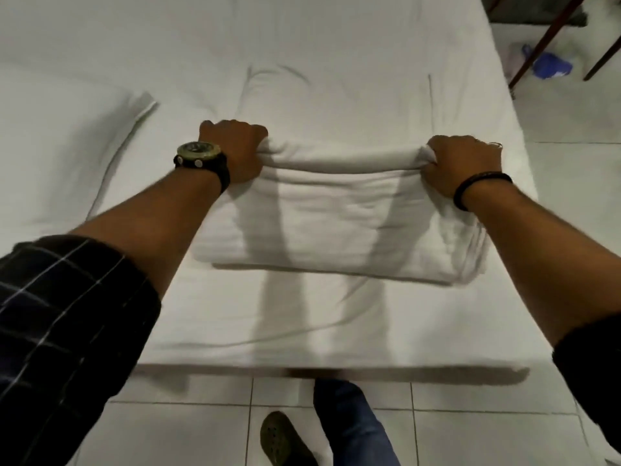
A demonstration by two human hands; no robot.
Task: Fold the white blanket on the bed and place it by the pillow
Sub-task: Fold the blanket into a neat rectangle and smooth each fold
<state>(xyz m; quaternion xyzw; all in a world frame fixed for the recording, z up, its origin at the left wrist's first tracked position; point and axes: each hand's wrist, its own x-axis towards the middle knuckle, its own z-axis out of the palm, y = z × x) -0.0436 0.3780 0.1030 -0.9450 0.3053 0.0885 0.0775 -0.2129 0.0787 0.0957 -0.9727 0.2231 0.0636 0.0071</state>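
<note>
The white blanket (339, 227) lies in the middle of the bed (336, 35) as a thick, layered rectangle, so most of the folding looks done. The left hand (235, 149) and the right hand (462, 166) each clench a far corner of the bundle, fists closed on bunched cloth, with the edge between them drawn taut and raised a little above the layers below. It reads as either one last fold toward the person or a grip taken to lift the stack; the picture does not settle which. The pillow (57, 136) sits at the left of the bed, apart from the blanket, with bare sheet between them. Carrying the bundle across and setting it beside the pillow is not yet done.
</note>
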